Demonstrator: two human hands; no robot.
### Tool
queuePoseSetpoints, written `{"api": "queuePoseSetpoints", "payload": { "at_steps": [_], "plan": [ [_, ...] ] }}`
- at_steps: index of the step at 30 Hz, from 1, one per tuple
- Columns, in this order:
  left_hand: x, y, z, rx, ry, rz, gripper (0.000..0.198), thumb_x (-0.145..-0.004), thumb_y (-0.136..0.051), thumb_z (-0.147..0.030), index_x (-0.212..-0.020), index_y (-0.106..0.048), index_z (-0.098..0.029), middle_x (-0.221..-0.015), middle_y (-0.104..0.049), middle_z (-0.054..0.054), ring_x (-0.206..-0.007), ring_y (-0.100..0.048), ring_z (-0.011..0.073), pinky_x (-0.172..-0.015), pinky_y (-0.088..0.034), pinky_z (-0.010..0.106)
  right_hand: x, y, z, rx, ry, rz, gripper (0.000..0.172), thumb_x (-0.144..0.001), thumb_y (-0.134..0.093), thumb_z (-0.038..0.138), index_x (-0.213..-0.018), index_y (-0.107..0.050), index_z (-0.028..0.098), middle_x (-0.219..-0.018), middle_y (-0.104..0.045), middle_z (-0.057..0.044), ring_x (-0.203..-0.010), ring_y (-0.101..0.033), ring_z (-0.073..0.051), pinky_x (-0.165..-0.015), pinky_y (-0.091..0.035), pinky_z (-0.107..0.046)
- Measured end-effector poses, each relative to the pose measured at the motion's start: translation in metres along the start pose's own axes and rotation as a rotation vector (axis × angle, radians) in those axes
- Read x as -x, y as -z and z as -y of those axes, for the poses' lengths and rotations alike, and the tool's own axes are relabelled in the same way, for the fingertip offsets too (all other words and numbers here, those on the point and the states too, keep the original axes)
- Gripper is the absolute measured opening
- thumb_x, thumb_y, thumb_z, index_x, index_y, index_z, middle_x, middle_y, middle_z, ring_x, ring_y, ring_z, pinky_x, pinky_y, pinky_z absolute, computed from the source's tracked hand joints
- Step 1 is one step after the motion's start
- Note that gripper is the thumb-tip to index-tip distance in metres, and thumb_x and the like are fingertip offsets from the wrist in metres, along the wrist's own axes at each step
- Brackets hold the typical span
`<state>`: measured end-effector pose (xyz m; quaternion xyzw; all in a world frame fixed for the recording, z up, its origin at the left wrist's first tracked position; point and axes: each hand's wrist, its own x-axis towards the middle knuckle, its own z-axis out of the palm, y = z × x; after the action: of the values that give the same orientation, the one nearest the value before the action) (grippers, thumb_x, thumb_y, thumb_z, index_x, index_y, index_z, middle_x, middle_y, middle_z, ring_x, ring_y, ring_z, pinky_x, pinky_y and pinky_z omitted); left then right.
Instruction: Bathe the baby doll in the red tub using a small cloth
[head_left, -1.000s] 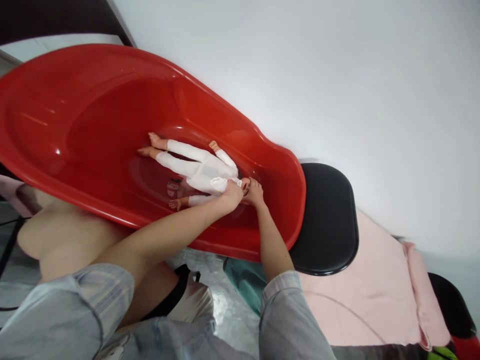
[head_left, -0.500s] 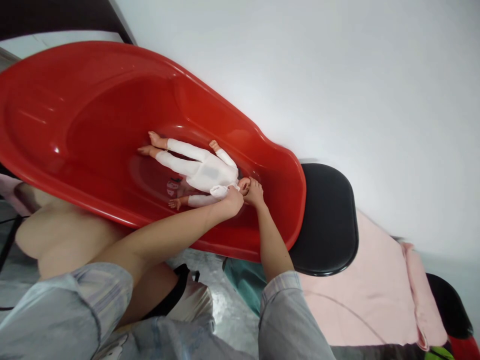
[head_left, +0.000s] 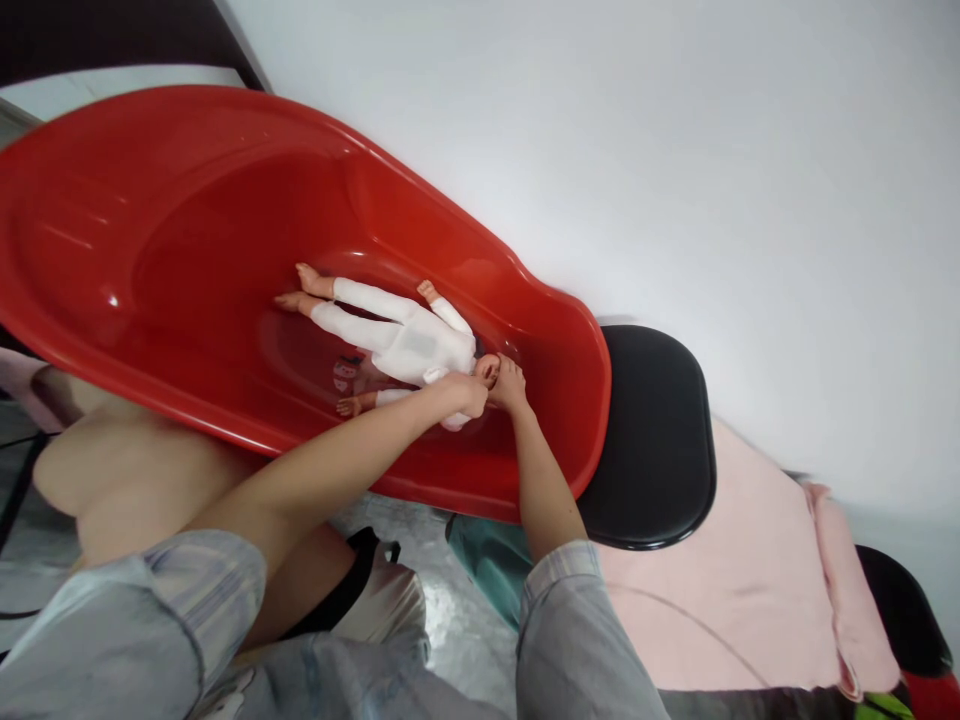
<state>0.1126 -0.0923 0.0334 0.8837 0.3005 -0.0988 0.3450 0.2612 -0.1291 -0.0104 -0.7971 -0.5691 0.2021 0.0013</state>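
Note:
A baby doll (head_left: pixel 427 342) in white clothing lies on its back in a red baby bathtub (head_left: pixel 555 320), feet toward the left and head toward the right. My right hand (head_left: pixel 510 385) curls round the far right side of the doll's head (head_left: pixel 487 368), holding it. Closed, my left hand (head_left: pixel 471 394) is at the doll's face and neck, gripping a small white cloth (head_left: pixel 455 420) that shows partly below and behind the fingers. My left wrist hides part of the doll's near arm.
A black stool seat (head_left: pixel 652 440) adjoins the tub's right end. Beyond it lies a pink towel (head_left: pixel 720 580) with a rolled edge. The white wall (head_left: pixel 675 150) runs behind the tub. A teal item (head_left: pixel 491 560) is below the near rim, beside my legs.
My left hand has shifted slightly and turned at the doll's face, and the white cloth now hangs lower beneath it. My right hand and the doll's body stay where they were.

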Motion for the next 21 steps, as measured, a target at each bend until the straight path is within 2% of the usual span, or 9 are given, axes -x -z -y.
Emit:
{"api": "queuePoseSetpoints", "payload": {
  "at_steps": [3, 5, 8, 10, 12, 14, 17, 19, 21],
  "plan": [
    [0.001, 0.018, 0.009, -0.072, 0.059, -0.016, 0.034, -0.085, -0.065, -0.024, -0.117, -0.075, -0.015, -0.108, -0.074, 0.018, -0.105, -0.069, 0.035, -0.09, -0.05, 0.037, 0.0, 0.003, 0.001, 0.004, -0.009, 0.026, 0.119, -0.058, -0.091, 0.031, -0.158, -0.029, 0.014, -0.162, -0.033, -0.015, -0.15, -0.03, -0.035, -0.125, -0.025, -0.048],
    [0.001, 0.026, 0.016, -0.087, 0.138, -0.143, 0.035, -0.094, -0.055, -0.026, -0.123, -0.069, -0.013, -0.116, -0.071, 0.02, -0.113, -0.065, 0.0366, -0.095, -0.048, 0.042, 0.0, 0.005, 0.002, 0.0, -0.009, 0.031, 0.121, -0.056, -0.093, 0.035, -0.157, -0.03, 0.015, -0.161, -0.034, -0.015, -0.15, -0.029, -0.035, -0.125, -0.024, -0.049],
    [-0.002, 0.029, 0.025, 0.019, 0.28, -0.413, 0.036, -0.097, -0.047, -0.021, -0.127, -0.061, -0.007, -0.121, -0.067, 0.022, -0.119, -0.06, 0.0372, -0.098, -0.047, 0.046, 0.001, 0.006, 0.003, -0.004, -0.006, 0.029, 0.123, -0.056, -0.094, 0.042, -0.157, -0.029, 0.016, -0.161, -0.034, -0.016, -0.15, -0.029, -0.036, -0.125, -0.023, -0.049],
    [-0.006, 0.025, 0.031, 0.149, 0.315, -0.544, 0.034, -0.095, -0.051, -0.017, -0.127, -0.057, -0.007, -0.123, -0.065, 0.02, -0.12, -0.059, 0.0338, -0.099, -0.047, 0.042, 0.001, 0.005, 0.003, 0.001, -0.007, 0.03, 0.124, -0.056, -0.095, 0.043, -0.157, -0.029, 0.016, -0.161, -0.033, -0.016, -0.15, -0.028, -0.036, -0.125, -0.023, -0.049],
    [-0.012, 0.016, 0.036, 0.265, 0.281, -0.604, 0.035, -0.093, -0.055, -0.013, -0.127, -0.056, -0.007, -0.126, -0.063, 0.018, -0.12, -0.058, 0.0293, -0.1, -0.047, 0.036, 0.0, 0.004, 0.002, 0.002, -0.004, 0.028, 0.124, -0.056, -0.095, 0.044, -0.157, -0.029, 0.015, -0.162, -0.033, -0.016, -0.15, -0.028, -0.035, -0.125, -0.023, -0.049],
    [-0.02, 0.005, 0.041, 0.311, 0.196, -0.575, 0.041, -0.093, -0.057, -0.013, -0.133, -0.053, -0.008, -0.13, -0.062, 0.017, -0.121, -0.058, 0.0269, -0.101, -0.047, 0.033, 0.0, 0.003, 0.002, -0.004, 0.0, 0.021, 0.124, -0.055, -0.095, 0.044, -0.157, -0.029, 0.016, -0.161, -0.034, -0.015, -0.15, -0.029, -0.035, -0.125, -0.023, -0.049],
    [-0.032, -0.015, 0.046, 0.195, 0.041, -0.449, 0.053, -0.095, -0.062, -0.027, -0.144, -0.05, -0.012, -0.14, -0.059, 0.016, -0.13, -0.053, 0.0282, -0.109, -0.041, 0.036, -0.001, 0.003, 0.002, -0.014, 0.001, 0.019, 0.124, -0.055, -0.094, 0.044, -0.157, -0.029, 0.018, -0.16, -0.035, -0.014, -0.15, -0.029, -0.035, -0.125, -0.023, -0.048],
    [-0.039, -0.024, 0.048, 0.088, 0.006, -0.405, 0.055, -0.096, -0.062, -0.033, -0.146, -0.05, -0.013, -0.146, -0.055, 0.016, -0.138, -0.047, 0.0285, -0.116, -0.034, 0.038, -0.001, 0.004, 0.003, -0.013, 0.002, 0.027, 0.124, -0.055, -0.094, 0.044, -0.157, -0.029, 0.018, -0.16, -0.034, -0.014, -0.15, -0.029, -0.034, -0.125, -0.023, -0.048],
    [-0.041, -0.026, 0.049, 0.045, 0.029, -0.392, 0.05, -0.098, -0.06, -0.035, -0.143, -0.053, -0.014, -0.145, -0.056, 0.016, -0.139, -0.046, 0.028, -0.117, -0.032, 0.039, 0.0, 0.004, 0.003, -0.005, 0.0, 0.032, 0.123, -0.056, -0.093, 0.044, -0.157, -0.029, 0.017, -0.161, -0.034, -0.014, -0.15, -0.029, -0.035, -0.126, -0.023, -0.048]
  ]
}}
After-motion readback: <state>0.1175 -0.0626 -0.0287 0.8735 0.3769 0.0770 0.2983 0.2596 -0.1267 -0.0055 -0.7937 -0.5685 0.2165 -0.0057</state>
